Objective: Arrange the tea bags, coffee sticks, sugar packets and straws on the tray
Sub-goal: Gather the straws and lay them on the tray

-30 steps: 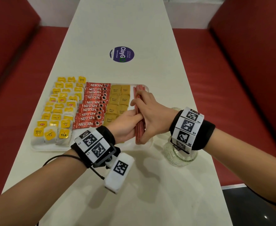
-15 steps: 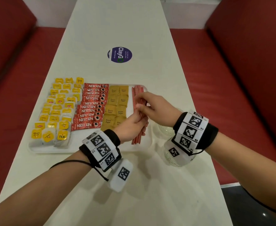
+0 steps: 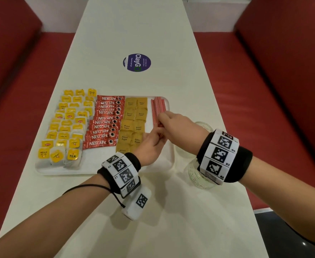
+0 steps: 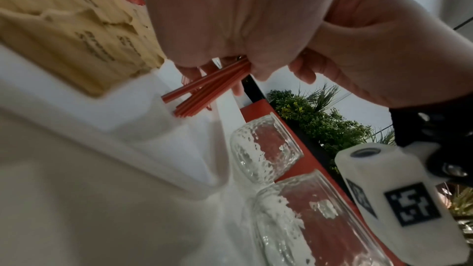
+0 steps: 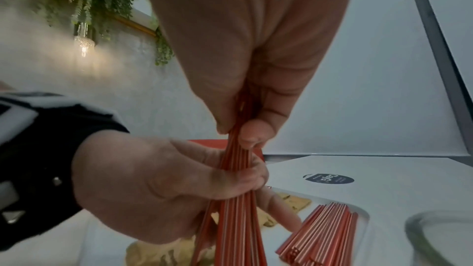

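A white tray [image 3: 104, 171] holds yellow tea bags [image 3: 69, 125] at the left, then red coffee sticks [image 3: 106, 123], then brown sugar packets [image 3: 134, 116]. Red-striped straws [image 3: 158, 107] lie along its right side. Over that side both hands hold a bundle of straws [image 3: 160, 135]. My left hand [image 3: 157, 135] grips it from the near side and my right hand [image 3: 161, 120] pinches it from above. In the left wrist view the bundle [image 4: 210, 90] slants down toward the tray's corner [image 4: 153, 149]. The right wrist view shows the bundle [image 5: 235, 219] between both hands, with other straws [image 5: 325, 230] lying on the tray.
Two clear glass jars [image 3: 199, 177] [image 3: 203, 125] stand right of the tray, under my right wrist. A round purple sticker [image 3: 137, 62] lies farther up the white table. Red bench seats [image 3: 22, 90] run along both sides.
My hands lay on the straws a second ago. Now both grip a bundle of them and its near part is raised off the tray.
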The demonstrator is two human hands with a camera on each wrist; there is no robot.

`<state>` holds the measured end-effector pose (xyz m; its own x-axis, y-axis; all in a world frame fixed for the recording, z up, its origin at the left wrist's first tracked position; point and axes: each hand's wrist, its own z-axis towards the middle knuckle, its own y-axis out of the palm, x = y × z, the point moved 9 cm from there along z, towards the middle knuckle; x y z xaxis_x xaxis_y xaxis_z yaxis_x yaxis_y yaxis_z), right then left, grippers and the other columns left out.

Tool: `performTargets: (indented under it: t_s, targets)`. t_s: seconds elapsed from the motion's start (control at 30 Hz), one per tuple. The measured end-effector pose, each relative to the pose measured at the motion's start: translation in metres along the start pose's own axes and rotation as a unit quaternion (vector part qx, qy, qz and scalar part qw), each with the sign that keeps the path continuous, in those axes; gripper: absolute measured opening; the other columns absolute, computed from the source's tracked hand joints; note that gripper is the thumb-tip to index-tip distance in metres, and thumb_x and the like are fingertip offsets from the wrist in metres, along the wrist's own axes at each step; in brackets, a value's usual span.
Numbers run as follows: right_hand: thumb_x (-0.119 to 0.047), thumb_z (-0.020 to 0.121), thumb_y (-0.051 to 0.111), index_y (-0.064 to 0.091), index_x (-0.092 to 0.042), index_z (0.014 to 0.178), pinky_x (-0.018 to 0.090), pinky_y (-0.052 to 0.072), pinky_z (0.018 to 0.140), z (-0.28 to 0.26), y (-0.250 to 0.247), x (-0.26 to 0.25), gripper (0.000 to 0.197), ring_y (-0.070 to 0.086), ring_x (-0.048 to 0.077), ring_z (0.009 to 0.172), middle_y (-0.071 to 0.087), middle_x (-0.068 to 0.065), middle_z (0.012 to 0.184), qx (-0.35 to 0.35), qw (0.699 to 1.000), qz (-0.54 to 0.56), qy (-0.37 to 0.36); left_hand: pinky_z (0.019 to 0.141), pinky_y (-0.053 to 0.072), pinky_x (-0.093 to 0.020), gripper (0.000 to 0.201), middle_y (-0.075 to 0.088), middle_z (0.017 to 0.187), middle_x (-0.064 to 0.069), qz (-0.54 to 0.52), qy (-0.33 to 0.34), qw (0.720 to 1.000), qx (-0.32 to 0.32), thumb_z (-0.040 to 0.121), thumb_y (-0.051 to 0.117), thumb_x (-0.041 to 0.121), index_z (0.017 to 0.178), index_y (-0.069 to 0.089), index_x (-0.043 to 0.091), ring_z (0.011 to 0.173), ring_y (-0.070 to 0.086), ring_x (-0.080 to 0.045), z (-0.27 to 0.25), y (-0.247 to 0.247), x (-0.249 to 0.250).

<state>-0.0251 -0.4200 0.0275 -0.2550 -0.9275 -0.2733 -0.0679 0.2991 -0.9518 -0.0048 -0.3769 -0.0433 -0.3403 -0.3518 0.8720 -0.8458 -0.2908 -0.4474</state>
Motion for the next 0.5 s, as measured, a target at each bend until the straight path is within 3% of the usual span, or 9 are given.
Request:
performTargets:
  t_s: [0.07,0.13,0.2,0.27,0.3,0.4,0.43,0.5]
  targets:
    - [-0.024,0.096,0.046,0.049,-0.006,0.111,0.026,0.033,0.068,-0.001,-0.004,0.000,0.024,0.051,0.022,0.087,0.047,0.004,0.100,0.002,0.998,0.059,-0.004,0.085,0.044,-0.047,0.014,0.056,0.107,-0.022,-0.010,0.015,1.000,0.001,0.100,0.033,0.019,0.096,0.046,0.022,0.086,0.047,-0.034,-0.001,-0.002,0.006]
    - [-0.025,0.093,0.052,0.053,-0.008,0.114,0.028,0.041,0.073,0.000,-0.012,-0.001,0.027,0.051,0.020,0.085,0.050,0.004,0.102,0.010,0.994,0.108,-0.024,0.082,0.048,-0.039,0.015,0.058,0.094,-0.002,-0.031,0.017,0.999,-0.003,0.100,0.035,0.016,0.103,0.048,0.011,0.091,0.055,-0.034,-0.001,-0.004,0.011]
    - [-0.023,0.092,0.055,0.057,-0.007,0.106,0.026,0.042,0.072,0.004,-0.021,0.001,0.022,0.051,0.020,0.083,0.054,0.006,0.101,0.032,0.991,0.126,-0.034,0.079,0.048,-0.025,0.020,0.056,0.092,0.006,-0.045,0.011,0.999,-0.025,0.102,0.032,0.015,0.110,0.048,0.005,0.093,0.057,-0.026,0.001,-0.002,0.015]
    - [-0.022,0.091,0.056,0.058,-0.007,0.099,0.015,0.033,0.062,0.010,-0.024,0.005,0.017,0.044,0.013,0.078,0.054,0.000,0.088,0.036,0.992,0.120,-0.028,0.074,0.045,-0.012,0.021,0.057,0.096,0.001,-0.057,0.004,0.998,-0.038,0.103,0.031,0.018,0.116,0.044,0.008,0.089,0.055,-0.013,0.002,-0.001,0.014]
    - [-0.022,0.091,0.056,0.059,-0.007,0.098,0.012,0.033,0.060,0.014,-0.024,0.008,0.017,0.041,0.010,0.072,0.051,-0.006,0.079,0.027,0.993,0.115,-0.022,0.070,0.045,-0.012,0.023,0.058,0.097,-0.003,-0.055,-0.005,0.998,-0.036,0.102,0.033,0.021,0.118,0.043,0.009,0.086,0.055,-0.013,0.003,-0.002,0.012]
    - [-0.025,0.092,0.056,0.061,-0.006,0.101,0.006,0.034,0.057,0.024,-0.023,0.015,0.021,0.040,0.002,0.062,0.044,-0.011,0.070,-0.004,0.994,0.107,-0.006,0.069,0.049,-0.031,0.026,0.063,0.095,-0.015,-0.001,-0.019,1.000,-0.003,0.099,0.042,0.028,0.116,0.051,0.009,0.080,0.059,-0.024,0.006,-0.013,0.007]
    - [-0.025,0.092,0.056,0.062,-0.006,0.102,0.007,0.034,0.056,0.027,-0.022,0.017,0.022,0.042,0.004,0.062,0.047,-0.008,0.074,-0.013,0.994,0.108,-0.001,0.068,0.048,-0.032,0.023,0.063,0.089,-0.010,0.006,-0.022,1.000,0.013,0.098,0.046,0.028,0.110,0.054,0.010,0.076,0.058,-0.020,0.006,-0.019,0.006]
    - [-0.027,0.092,0.055,0.062,-0.008,0.104,0.009,0.032,0.054,0.032,-0.020,0.023,0.023,0.045,0.008,0.065,0.049,-0.006,0.077,-0.028,0.993,0.114,0.014,0.067,0.047,-0.026,0.013,0.061,0.081,0.003,-0.037,-0.032,0.998,0.040,0.094,0.056,0.025,0.100,0.059,0.014,0.072,0.057,-0.011,0.008,-0.026,0.003]
